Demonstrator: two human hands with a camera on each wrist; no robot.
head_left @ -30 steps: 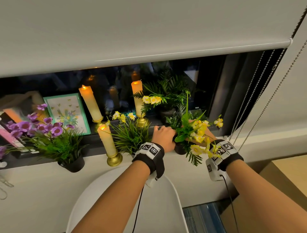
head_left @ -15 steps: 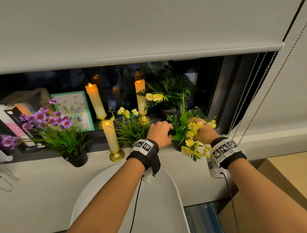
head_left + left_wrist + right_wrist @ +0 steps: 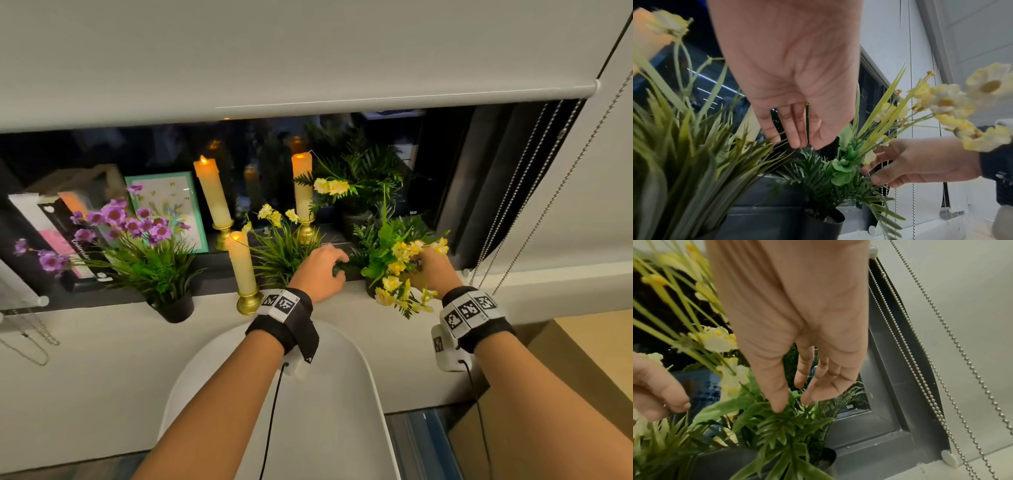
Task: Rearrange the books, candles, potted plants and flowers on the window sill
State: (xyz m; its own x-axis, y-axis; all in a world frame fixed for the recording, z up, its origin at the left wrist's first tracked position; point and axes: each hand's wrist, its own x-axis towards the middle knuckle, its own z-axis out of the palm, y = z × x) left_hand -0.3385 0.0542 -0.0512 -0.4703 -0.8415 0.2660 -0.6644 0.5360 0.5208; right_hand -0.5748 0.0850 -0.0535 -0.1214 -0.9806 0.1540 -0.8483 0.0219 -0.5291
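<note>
A bunch of yellow flowers stands with fern leaves in a small black pot at the right end of the window sill. My left hand hovers at its left side, fingers relaxed, tips brushing the foliage. My right hand reaches in from the right. Its thumb and fingers touch the green leaves without closing on them. Three lit candles on gold holders stand to the left.
A grass plant stands right beside my left hand. Farther left are a purple-flowered pot, a teal card and leaning books. A fern pot stands at the back. Bead chains hang on the right, and a white chair back is below.
Both hands have stayed at the yellow flower pot. My right hand has come forward from behind the flowers to their right side. The left hand has barely shifted.
</note>
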